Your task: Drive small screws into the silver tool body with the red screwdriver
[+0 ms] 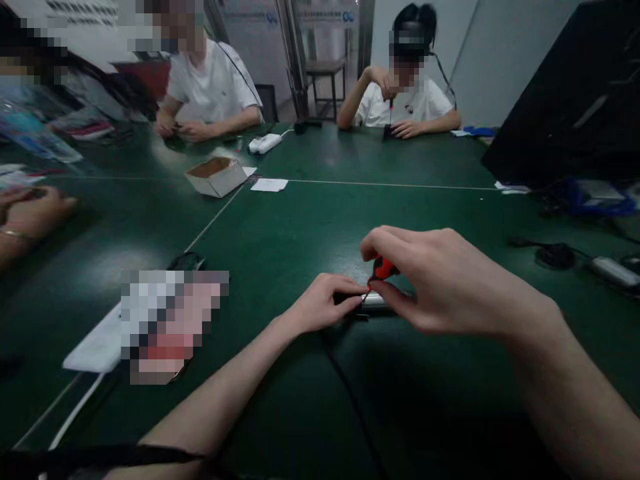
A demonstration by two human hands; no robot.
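My right hand point(440, 280) pinches a small red and black screwdriver point(383, 268) between thumb and fingers. Its shaft slants down to a slim silver and black device point(376, 302) lying on the green table. Around the device's left end, the thumb and fingers of my left hand point(320, 303) are closed, close to the screwdriver's tip. My right hand covers the device's right end, and I cannot make out a screw under the tip. A black cable point(345, 380) runs from near the device toward me.
An open white box point(217, 177) and a paper slip point(270, 185) lie ahead. Blurred flat items with a white power strip point(95, 343) are at left. A cable coil point(555, 255) and a dark panel point(560, 100) stand right. Other people work across the table point(320, 220) and at left.
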